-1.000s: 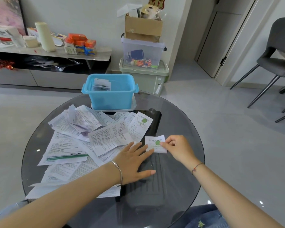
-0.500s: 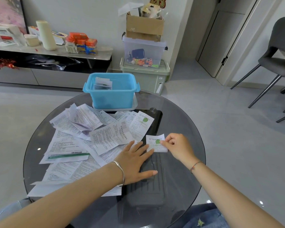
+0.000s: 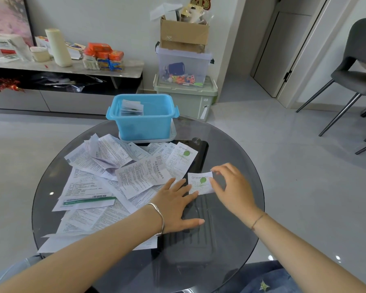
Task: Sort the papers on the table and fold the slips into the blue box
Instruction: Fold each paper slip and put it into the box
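A small folded white slip with a green leaf mark (image 3: 200, 182) lies on the round glass table (image 3: 237, 153). My left hand (image 3: 179, 205) lies flat, fingers straight, its fingertips pressing the slip's left edge. My right hand (image 3: 230, 187) curves over the slip's right edge, thumb and forefinger at that edge. A heap of printed papers and receipts (image 3: 114, 176) covers the table's left half. The blue box (image 3: 143, 117) stands at the table's far side with several folded slips (image 3: 131, 106) inside.
The blue box sits on a white tray (image 3: 173, 135). A dark ribbed case (image 3: 190, 233) shows beneath the glass. Stacked storage bins (image 3: 185, 81) stand behind the table, a low shelf (image 3: 72, 66) at far left, a grey chair (image 3: 357, 72) at right.
My right hand has opened up from a pinch on the slip's middle and shifted to its right edge. My left hand has stayed flat in place.
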`<move>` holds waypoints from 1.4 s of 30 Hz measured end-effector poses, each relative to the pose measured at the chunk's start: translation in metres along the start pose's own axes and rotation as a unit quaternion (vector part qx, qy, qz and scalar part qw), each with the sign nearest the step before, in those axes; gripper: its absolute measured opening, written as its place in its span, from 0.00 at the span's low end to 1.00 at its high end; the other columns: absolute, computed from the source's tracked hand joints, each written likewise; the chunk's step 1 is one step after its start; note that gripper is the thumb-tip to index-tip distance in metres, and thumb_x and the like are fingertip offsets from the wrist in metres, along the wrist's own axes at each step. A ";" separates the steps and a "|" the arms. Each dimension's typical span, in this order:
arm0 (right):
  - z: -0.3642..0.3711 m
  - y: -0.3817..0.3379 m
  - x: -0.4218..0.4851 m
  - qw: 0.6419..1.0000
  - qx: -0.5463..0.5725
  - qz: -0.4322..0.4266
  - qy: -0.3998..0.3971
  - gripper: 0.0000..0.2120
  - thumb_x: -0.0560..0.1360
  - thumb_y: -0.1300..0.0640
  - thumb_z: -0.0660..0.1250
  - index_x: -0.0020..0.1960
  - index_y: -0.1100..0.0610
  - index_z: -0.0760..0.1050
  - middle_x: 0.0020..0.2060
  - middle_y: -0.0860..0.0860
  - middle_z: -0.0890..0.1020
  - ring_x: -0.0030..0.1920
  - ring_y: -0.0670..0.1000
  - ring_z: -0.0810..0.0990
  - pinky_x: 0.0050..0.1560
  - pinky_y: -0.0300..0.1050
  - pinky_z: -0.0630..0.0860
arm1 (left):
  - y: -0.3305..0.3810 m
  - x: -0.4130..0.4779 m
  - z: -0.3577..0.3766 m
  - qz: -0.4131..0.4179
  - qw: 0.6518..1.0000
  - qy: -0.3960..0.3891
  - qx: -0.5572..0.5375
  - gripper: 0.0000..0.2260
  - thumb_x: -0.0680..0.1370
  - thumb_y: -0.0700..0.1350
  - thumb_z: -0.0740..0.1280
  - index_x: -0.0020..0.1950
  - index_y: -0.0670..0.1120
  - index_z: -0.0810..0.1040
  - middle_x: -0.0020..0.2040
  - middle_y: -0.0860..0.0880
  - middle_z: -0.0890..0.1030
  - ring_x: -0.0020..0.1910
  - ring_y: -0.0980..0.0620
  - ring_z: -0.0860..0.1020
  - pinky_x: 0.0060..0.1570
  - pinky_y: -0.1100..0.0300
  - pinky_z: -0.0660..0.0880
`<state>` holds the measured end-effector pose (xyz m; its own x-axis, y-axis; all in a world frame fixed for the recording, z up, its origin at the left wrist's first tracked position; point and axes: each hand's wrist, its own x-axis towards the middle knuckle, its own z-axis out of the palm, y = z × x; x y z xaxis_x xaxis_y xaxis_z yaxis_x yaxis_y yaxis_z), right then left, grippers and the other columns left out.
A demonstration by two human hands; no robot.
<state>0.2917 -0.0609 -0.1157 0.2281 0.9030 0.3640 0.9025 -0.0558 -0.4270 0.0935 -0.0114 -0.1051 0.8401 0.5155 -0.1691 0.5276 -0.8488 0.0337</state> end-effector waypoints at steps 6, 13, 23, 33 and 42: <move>0.002 0.001 -0.025 0.969 -0.092 -0.222 -0.055 0.17 0.77 0.50 0.56 0.53 0.54 0.82 0.52 0.46 0.83 0.55 0.49 0.80 0.60 0.45 0.72 | -0.003 0.001 0.004 0.004 1.000 0.015 -0.003 0.47 0.64 0.74 0.34 0.79 0.53 0.49 0.79 0.50 0.53 0.77 0.50 0.44 0.73 0.51 0.35; 0.005 -0.003 -0.032 0.961 -0.144 -0.230 -0.055 0.18 0.76 0.51 0.56 0.53 0.54 0.82 0.51 0.47 0.83 0.54 0.48 0.80 0.61 0.46 0.73 | -0.001 0.001 0.002 0.004 1.000 0.019 0.004 0.46 0.65 0.74 0.34 0.78 0.53 0.50 0.78 0.51 0.54 0.77 0.50 0.45 0.73 0.51 0.36; -0.010 0.011 -0.035 0.967 -0.146 -0.202 -0.054 0.18 0.76 0.51 0.55 0.49 0.52 0.84 0.52 0.46 0.84 0.55 0.50 0.81 0.57 0.47 0.75 | 0.006 0.005 -0.005 0.004 0.998 0.006 0.059 0.41 0.71 0.74 0.38 0.78 0.53 0.51 0.77 0.47 0.57 0.77 0.47 0.46 0.73 0.51 0.36; -0.016 0.015 -0.040 0.970 -0.150 -0.186 -0.049 0.18 0.75 0.50 0.54 0.49 0.51 0.83 0.52 0.45 0.84 0.57 0.50 0.81 0.55 0.45 0.76 | 0.015 0.002 -0.002 -0.003 0.998 0.018 0.061 0.43 0.70 0.73 0.38 0.79 0.51 0.49 0.78 0.44 0.53 0.78 0.46 0.45 0.73 0.51 0.35; -0.014 0.021 -0.027 0.955 -0.150 -0.252 -0.047 0.05 0.67 0.58 0.77 0.41 0.53 0.83 0.44 0.45 0.85 0.49 0.49 0.84 0.51 0.45 0.79 | -0.012 -0.007 0.005 0.055 0.998 0.019 0.007 0.43 0.70 0.69 0.34 0.79 0.45 0.49 0.79 0.48 0.46 0.78 0.53 0.44 0.71 0.60 0.33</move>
<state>0.3093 -0.0926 -0.1228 -0.2842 0.8804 0.3796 0.9562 0.2892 0.0452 0.0804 -0.0059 -0.1096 0.8976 0.4221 -0.1272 0.4294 -0.9024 0.0358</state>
